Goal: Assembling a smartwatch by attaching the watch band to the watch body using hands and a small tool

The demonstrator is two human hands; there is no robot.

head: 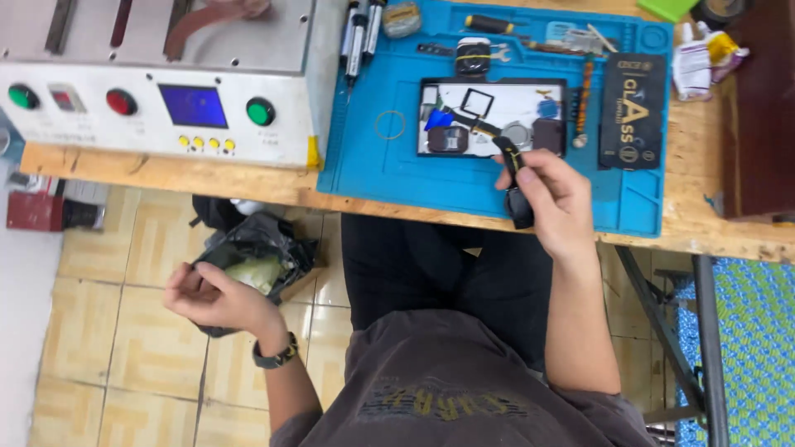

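Note:
My right hand (553,197) grips a black-handled tool (512,178) with yellow marks. Its thin tip reaches over a white tray (507,103) of small parts on the blue work mat (381,161). The tray holds a square black frame, a blue piece and round and dark square parts. My left hand (209,296) hangs out to the left, below the bench and above a black rubbish bag (265,240) on the tiled floor. Its fingers are loosely curled, and I cannot tell whether they hold anything. A dark watch sits on that wrist.
A grey machine (157,83) with green and red buttons and a blue screen stands at the left of the wooden bench (207,178). Pens, a screwdriver, a small watch body and a black box (633,112) lie on the mat. A dark cabinet stands at the right.

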